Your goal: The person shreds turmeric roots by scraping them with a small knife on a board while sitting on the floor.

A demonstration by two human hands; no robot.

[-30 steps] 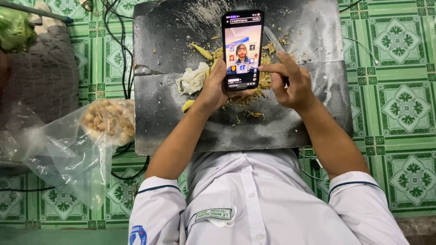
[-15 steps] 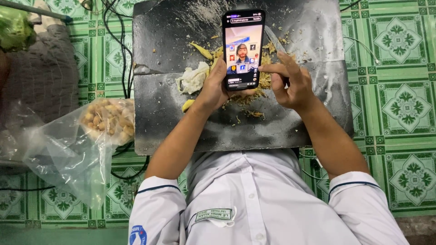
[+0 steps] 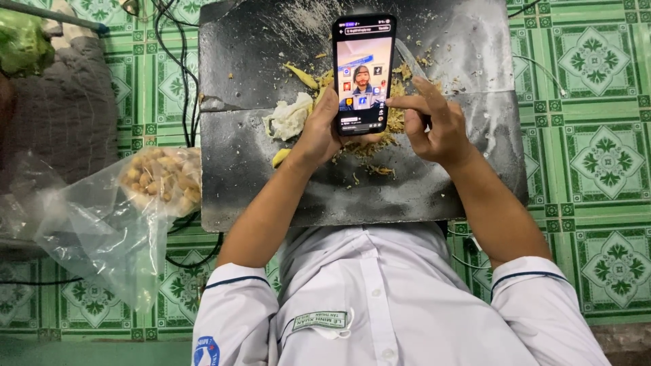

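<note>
My left hand (image 3: 320, 135) grips a black smartphone (image 3: 363, 73) upright by its lower edge, the lit screen facing me. My right hand (image 3: 434, 125) is beside the phone, its index finger stretched to the phone's right side, touching near the screen edge. Both hands hover over a dark grey slab (image 3: 271, 176) lying on the floor. Under the phone, on the slab, lie yellowish peelings and crumbs (image 3: 380, 146), a pale crumpled lump (image 3: 288, 118) and a yellow sliver (image 3: 302, 76).
A clear plastic bag (image 3: 102, 224) holding pale brown round pieces (image 3: 163, 179) lies left of the slab. Black cables (image 3: 180, 74) run over the green patterned floor tiles (image 3: 597, 156). A grey cloth (image 3: 64, 115) and something green (image 3: 24, 41) sit at the far left.
</note>
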